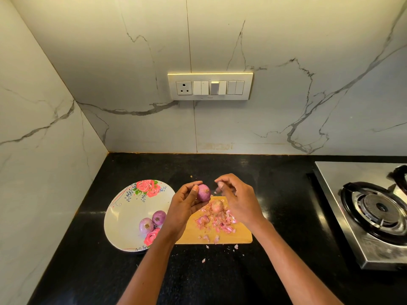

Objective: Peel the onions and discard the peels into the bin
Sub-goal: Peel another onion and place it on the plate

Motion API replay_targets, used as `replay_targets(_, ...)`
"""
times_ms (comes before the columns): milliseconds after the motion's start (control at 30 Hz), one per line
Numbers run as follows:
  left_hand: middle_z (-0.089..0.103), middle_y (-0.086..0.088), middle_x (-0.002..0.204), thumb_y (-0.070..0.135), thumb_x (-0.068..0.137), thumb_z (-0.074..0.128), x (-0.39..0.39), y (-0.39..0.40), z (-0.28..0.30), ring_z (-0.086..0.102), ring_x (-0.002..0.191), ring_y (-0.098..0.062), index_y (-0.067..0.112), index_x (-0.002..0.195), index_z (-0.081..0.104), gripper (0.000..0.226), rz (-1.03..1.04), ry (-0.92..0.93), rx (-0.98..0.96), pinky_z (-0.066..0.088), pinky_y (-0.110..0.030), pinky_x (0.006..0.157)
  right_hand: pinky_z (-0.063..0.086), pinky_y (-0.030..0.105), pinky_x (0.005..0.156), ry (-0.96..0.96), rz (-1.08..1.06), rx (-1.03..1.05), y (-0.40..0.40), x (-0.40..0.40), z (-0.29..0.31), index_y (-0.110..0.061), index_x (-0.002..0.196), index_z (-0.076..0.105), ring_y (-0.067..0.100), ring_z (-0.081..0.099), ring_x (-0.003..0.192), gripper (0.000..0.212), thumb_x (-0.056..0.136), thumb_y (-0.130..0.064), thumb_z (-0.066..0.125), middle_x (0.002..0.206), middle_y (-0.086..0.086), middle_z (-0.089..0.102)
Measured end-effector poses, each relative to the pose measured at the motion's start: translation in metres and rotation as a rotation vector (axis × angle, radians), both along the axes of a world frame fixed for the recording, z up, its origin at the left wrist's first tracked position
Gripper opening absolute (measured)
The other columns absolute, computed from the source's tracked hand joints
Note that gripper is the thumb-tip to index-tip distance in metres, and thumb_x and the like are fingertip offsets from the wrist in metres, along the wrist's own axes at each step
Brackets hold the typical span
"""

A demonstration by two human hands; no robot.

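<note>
My left hand (182, 205) grips a small purple onion (203, 192) above the far left corner of the wooden cutting board (240, 235). My right hand (236, 199) hovers just right of it, fingers curled, pinching a tiny scrap of peel (217, 190). An unpeeled pale onion (217, 206) sits on the board amid a heap of pink peels (217, 221). Two peeled onions (146, 225) (159, 217) lie in a white floral plate (125, 216) to the left. No bin is in view.
Black countertop (275, 194) with a few peel scraps (203, 260) near the board's front edge. A steel gas stove (372, 212) stands at the right. Marble walls close off the left and back, with a switch panel (210, 86) on the back wall.
</note>
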State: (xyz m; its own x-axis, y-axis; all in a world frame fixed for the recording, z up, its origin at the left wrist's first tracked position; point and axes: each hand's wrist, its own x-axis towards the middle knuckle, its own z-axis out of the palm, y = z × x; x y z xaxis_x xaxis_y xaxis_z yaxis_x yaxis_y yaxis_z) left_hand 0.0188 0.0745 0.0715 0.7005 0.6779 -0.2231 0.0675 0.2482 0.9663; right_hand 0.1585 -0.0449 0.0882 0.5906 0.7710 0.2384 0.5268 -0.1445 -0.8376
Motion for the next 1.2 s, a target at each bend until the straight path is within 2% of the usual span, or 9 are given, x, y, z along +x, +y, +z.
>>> replay_targets(167,0.063,-0.009,0.132,0.028,0.097,0.058,-0.001,0.003,-0.009,0.07,0.112,-0.026,0.019,0.13,0.06,0.034,0.023,0.047,-0.067,0.06,-0.037,0.091,0.052,0.013,0.083,-0.02,0.051,-0.105,-0.002,0.0,-0.008,-0.027,0.115,0.07,-0.002,0.066,0.098,0.021,0.098,-0.015,0.066,0.105,-0.015,0.071)
replay_targets(267,0.064,-0.01,0.128,0.032,0.094,0.06,0.002,0.001,-0.012,0.072,0.108,-0.027,0.017,0.13,0.059,0.038,0.065,0.053,-0.104,0.061,-0.036,0.088,0.048,0.017,0.098,-0.05,0.089,-0.157,-0.001,-0.004,-0.007,-0.031,0.129,0.063,0.0,0.057,0.117,0.046,0.093,-0.003,0.069,0.133,-0.014,0.058)
replay_targets(433,0.069,-0.009,0.119,0.037,0.101,0.054,0.007,-0.003,-0.013,0.075,0.098,-0.024,0.018,0.127,0.056,0.032,0.025,0.126,-0.074,0.062,-0.031,0.083,0.044,0.031,0.111,-0.011,0.178,-0.302,0.007,-0.01,-0.014,-0.036,0.144,0.05,0.008,0.05,0.132,0.064,0.088,-0.027,0.079,0.145,-0.012,0.055)
replay_targets(500,0.07,-0.007,0.119,0.038,0.103,0.052,0.009,-0.003,-0.013,0.075,0.097,-0.021,0.018,0.128,0.056,0.032,0.006,0.138,-0.057,0.061,-0.029,0.082,0.048,0.034,0.108,-0.036,0.139,-0.275,0.006,-0.011,-0.017,-0.034,0.14,0.055,0.009,0.054,0.125,0.061,0.085,-0.029,0.082,0.138,-0.011,0.06)
replay_targets(633,0.068,0.001,0.12,0.044,0.102,0.05,0.009,-0.001,-0.015,0.073,0.098,-0.016,0.02,0.126,0.055,0.035,0.01,0.207,0.02,0.059,-0.027,0.084,0.054,0.019,0.087,-0.049,0.013,-0.113,0.005,-0.012,-0.018,-0.032,0.123,0.06,0.006,0.06,0.105,0.055,0.077,-0.024,0.089,0.121,-0.01,0.057)
replay_targets(800,0.07,0.003,0.117,0.042,0.103,0.05,0.004,0.0,-0.015,0.072,0.097,-0.015,0.021,0.124,0.059,0.031,0.004,0.266,0.056,0.057,-0.025,0.082,0.052,0.009,0.078,-0.037,-0.017,-0.178,0.005,-0.008,-0.026,-0.031,0.124,0.063,0.008,0.061,0.102,0.056,0.076,-0.026,0.09,0.116,-0.008,0.052)
replay_targets(967,0.071,0.0,0.118,0.046,0.094,0.058,-0.002,-0.003,-0.013,0.073,0.1,-0.017,0.026,0.123,0.06,0.036,-0.047,0.186,0.003,0.06,-0.03,0.086,0.052,0.008,0.08,0.051,0.005,-0.103,0.006,-0.016,-0.026,-0.028,0.119,0.068,0.007,0.064,0.1,0.044,0.079,-0.025,0.087,0.113,-0.008,0.063)
replay_targets(1100,0.072,-0.005,0.121,0.036,0.098,0.059,-0.005,-0.005,-0.016,0.073,0.105,-0.024,0.017,0.13,0.059,0.037,-0.024,0.06,-0.112,0.059,-0.041,0.095,0.05,0.007,0.079,0.21,0.039,-0.041,0.005,-0.019,-0.022,-0.029,0.115,0.072,-0.006,0.064,0.102,0.027,0.089,-0.028,0.078,0.111,-0.015,0.068)
replay_targets(1200,0.072,-0.009,0.121,0.032,0.096,0.061,-0.006,-0.003,-0.015,0.073,0.107,-0.027,0.013,0.129,0.061,0.039,0.02,0.012,-0.139,0.059,-0.04,0.095,0.051,0.01,0.081,0.188,0.01,-0.001,0.004,-0.015,-0.024,-0.028,0.106,0.077,-0.004,0.064,0.102,0.017,0.09,-0.025,0.076,0.107,-0.017,0.069)
